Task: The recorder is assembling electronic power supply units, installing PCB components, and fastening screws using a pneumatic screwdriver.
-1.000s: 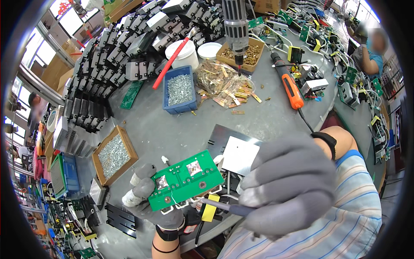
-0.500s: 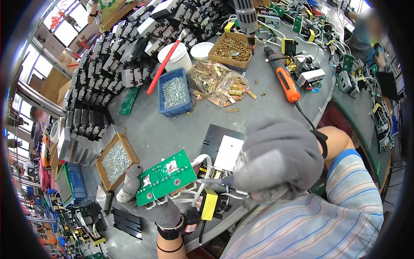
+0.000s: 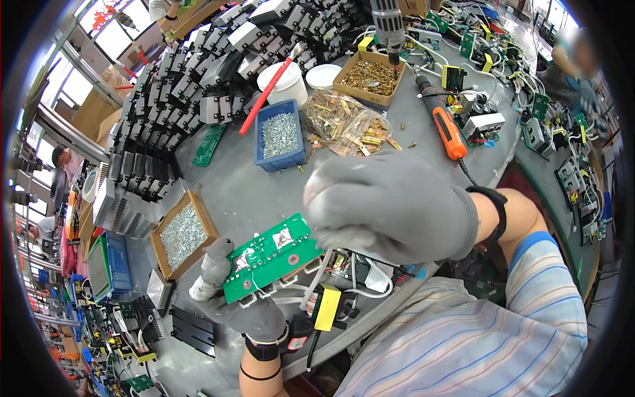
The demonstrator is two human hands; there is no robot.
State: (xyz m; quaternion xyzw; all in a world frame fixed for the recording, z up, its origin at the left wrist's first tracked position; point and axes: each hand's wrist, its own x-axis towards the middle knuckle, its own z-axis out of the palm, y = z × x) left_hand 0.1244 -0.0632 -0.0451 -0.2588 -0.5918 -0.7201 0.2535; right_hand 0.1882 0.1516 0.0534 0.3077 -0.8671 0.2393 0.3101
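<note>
My left hand (image 3: 263, 320), in a grey glove, grips a green circuit board (image 3: 270, 259) by its left and lower edge. Two silvery patches and some round holes show on the board's upturned face, which is tilted. My right hand (image 3: 403, 206), also gloved in grey, is curled closed over the board's right end. Its fingertips are hidden, so what they hold cannot be made out. White cables (image 3: 321, 272) run below the board beside a yellow-wrapped part (image 3: 327, 308).
Ahead stand a blue bin of screws (image 3: 299, 144), a bag of brass-coloured pieces (image 3: 331, 122) and a box of brass fasteners (image 3: 395, 92). A cardboard screw box (image 3: 206, 218) sits left. An orange electric screwdriver (image 3: 448, 132) lies right; another driver (image 3: 387, 26) hangs above. Black heat sinks (image 3: 165, 99) fill the far left.
My right hand has risen and shifted left, over the board's right end. The dark pointed thing that stuck out from it is out of sight. My left hand still holds the board.
</note>
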